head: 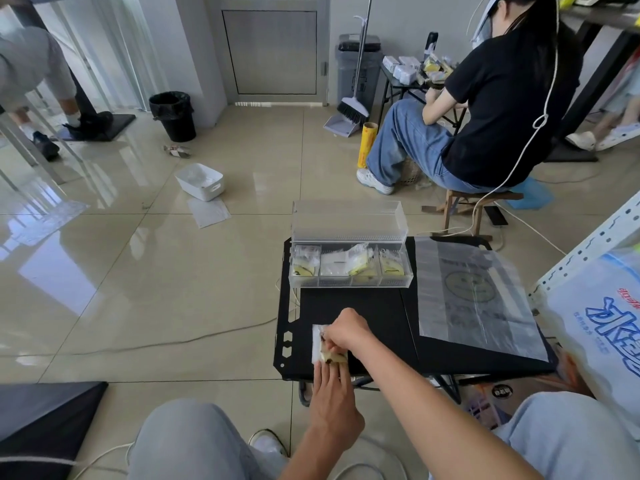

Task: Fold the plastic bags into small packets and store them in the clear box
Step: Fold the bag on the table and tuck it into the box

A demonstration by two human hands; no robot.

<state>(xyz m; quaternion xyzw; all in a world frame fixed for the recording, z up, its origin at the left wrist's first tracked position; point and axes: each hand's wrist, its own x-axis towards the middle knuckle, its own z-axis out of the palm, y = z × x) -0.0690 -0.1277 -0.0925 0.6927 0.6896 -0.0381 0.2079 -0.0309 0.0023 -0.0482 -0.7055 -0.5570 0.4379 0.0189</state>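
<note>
Gently, my flat left hand (331,388) presses and my right hand (347,332) pinches the slippery-looking folded white-and-yellow plastic bag (317,342) at six o'clock.

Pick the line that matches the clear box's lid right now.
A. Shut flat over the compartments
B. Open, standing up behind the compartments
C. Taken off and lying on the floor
B: the lid of the clear box stands raised behind the compartments, leaving the folded packets inside uncovered.
</note>
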